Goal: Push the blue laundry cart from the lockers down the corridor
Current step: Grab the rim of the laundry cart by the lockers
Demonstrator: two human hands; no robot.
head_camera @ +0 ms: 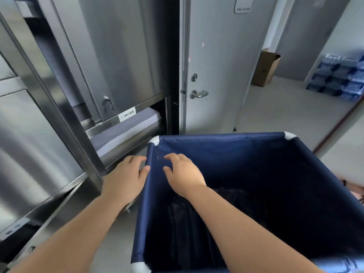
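The blue laundry cart (220, 137) fills the lower right, a navy fabric bag on a frame with white corner joints, dark cloth lying at its bottom. My left hand (126, 174) is outside the cart's left rim, fingers curled against the rim bar. My right hand (184, 173) is just inside the same rim, fingers bent and apart, touching the fabric. Neither hand clearly closes around the rim. The steel lockers (118, 56) stand to the left, right beside the cart.
An open locker shelf (126, 131) holds folded white linen. A grey door (216, 66) with a lever handle stands ahead. Corridor floor (285, 107) opens to the right, with a cardboard box (265, 67) and stacked blue packs (340, 75) along its far side.
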